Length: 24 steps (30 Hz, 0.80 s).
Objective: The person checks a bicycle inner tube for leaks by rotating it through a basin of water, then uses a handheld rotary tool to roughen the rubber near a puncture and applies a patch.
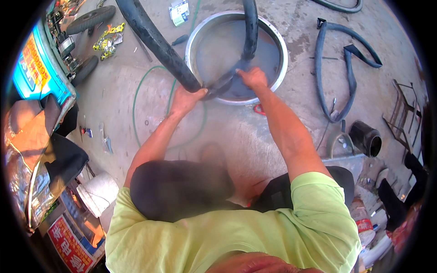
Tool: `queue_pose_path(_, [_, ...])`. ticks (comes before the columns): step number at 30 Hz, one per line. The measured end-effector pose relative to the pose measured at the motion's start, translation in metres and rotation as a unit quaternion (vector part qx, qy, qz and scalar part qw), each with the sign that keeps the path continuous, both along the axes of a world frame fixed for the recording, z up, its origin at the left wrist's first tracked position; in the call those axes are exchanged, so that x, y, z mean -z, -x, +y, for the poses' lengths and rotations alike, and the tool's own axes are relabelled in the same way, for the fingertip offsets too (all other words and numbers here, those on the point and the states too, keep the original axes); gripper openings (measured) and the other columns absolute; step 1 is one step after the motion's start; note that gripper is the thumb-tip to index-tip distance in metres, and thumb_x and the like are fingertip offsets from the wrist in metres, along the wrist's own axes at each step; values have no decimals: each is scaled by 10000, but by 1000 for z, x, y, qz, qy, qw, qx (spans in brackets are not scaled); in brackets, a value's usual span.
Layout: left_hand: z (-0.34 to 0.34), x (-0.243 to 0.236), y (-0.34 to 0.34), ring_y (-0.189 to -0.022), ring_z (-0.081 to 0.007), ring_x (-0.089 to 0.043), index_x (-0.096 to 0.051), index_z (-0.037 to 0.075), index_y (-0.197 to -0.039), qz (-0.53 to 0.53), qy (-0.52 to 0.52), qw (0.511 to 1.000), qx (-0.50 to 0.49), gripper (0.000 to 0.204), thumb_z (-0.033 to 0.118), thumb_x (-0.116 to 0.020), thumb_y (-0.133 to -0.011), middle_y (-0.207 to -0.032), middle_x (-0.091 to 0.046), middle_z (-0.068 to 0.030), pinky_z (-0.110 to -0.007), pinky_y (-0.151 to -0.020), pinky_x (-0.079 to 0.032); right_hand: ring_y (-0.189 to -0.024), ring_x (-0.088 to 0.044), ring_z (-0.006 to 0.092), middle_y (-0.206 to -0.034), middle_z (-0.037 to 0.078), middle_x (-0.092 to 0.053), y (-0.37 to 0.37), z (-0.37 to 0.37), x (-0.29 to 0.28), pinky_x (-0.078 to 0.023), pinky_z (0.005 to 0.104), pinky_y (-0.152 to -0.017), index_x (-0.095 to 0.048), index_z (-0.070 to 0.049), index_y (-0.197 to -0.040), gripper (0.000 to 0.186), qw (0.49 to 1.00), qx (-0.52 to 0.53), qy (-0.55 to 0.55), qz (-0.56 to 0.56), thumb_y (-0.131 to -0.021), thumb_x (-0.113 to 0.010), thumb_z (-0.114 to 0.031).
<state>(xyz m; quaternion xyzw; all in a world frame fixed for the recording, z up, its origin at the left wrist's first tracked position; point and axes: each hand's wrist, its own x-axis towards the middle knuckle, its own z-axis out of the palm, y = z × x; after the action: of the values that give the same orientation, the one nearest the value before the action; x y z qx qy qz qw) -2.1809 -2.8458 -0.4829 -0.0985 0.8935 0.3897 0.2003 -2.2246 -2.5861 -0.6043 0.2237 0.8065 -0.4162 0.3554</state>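
Observation:
A black inner tube (pixel 159 48), puffed with air, arches up past the top of the view and comes back down over a round metal basin (pixel 282 46). Murky grey water (pixel 218 45) lies in the basin. At the near left rim, my left hand (pixel 186 100) is closed around the tube. My right hand (pixel 253 77) grips the tube farther right, above the water. The stretch between my hands looks wet and crosses the basin's near edge. Part of the tube by the right hand dips into or hangs just over the water; I cannot tell which.
A flat inner tube (pixel 321 77) lies on the concrete at right, near a black cylinder (pixel 365 139) and a metal frame (pixel 403 113). A green hose (pixel 135 107) loops left of the basin. A white bucket (pixel 98 193) and a blue vehicle (pixel 38 68) stand at left.

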Motion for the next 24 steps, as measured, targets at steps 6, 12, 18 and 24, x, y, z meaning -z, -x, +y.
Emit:
queue_pose_path(6, [4, -8, 2, -833, -154, -667, -721, 3, -940, -5, 15, 1000, 1, 254, 204, -823, -823, -874, -720, -55, -331, -784, -533, -1202, -670, 353, -1257, 219, -703, 3, 2, 2, -533, 434, -1004, -645, 2, -1290, 788, 1000, 26, 7, -5, -809, -778, -607])
queue_pose_path(12, [1, -33, 1, -817, -168, -664, -722, 8, -939, 1, 53, 999, -4, 249, 207, -802, -813, -850, -709, -64, -336, -771, -525, -1210, -658, 362, -1256, 212, -703, -8, -10, -8, -511, 451, -1022, -593, -33, -1373, 819, 986, 79, -25, 142, -809, -770, -599])
queue_pose_path(18, [-21, -38, -8, -785, -157, -642, -719, 10, -941, -26, 76, 997, 6, 234, 189, -795, -811, -826, -687, -47, -329, -760, -516, -1188, -670, 352, -1242, 172, -718, 13, -14, -7, -510, 445, -1011, -646, -53, -1350, 752, 967, 207, 85, 123, -831, -748, -587])
queue_pose_path(24, [-42, -48, -27, -813, -136, -628, -713, 23, -931, -54, 53, 997, -2, 217, 170, -791, -791, -849, -672, -20, -315, -769, -503, -1129, -700, 333, -1162, 146, -752, 15, -12, -21, -521, 443, -991, -706, -71, -1273, 655, 962, 214, 84, 150, -847, -736, -567])
